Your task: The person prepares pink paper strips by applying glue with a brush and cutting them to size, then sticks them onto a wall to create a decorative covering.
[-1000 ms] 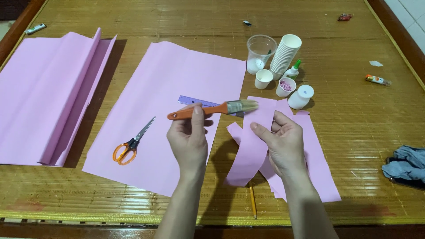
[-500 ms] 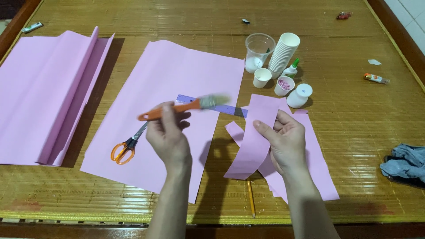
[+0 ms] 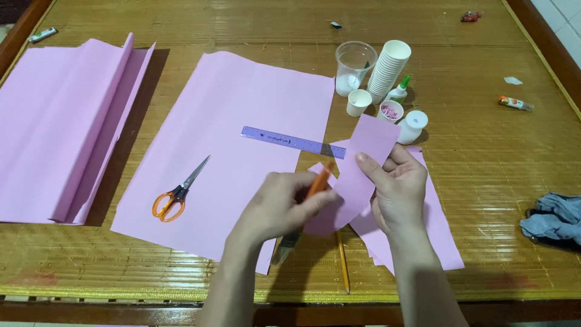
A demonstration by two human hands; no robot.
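Two hands, left hand gripping brush, right hand pink strip

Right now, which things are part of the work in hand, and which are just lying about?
In hand:
left hand holds orange-handled brush
right hand holds pink paper strip

Lying about:
scissors
purple ruler
pencil
stack of paper cups
grey cloth

Your left hand gripped the orange-handled brush, bristles pointing back toward you, while your right hand held up a pink paper strip. Orange scissors and a purple ruler lay on the large pink sheet. Paper cups stood stacked on the tabletop.
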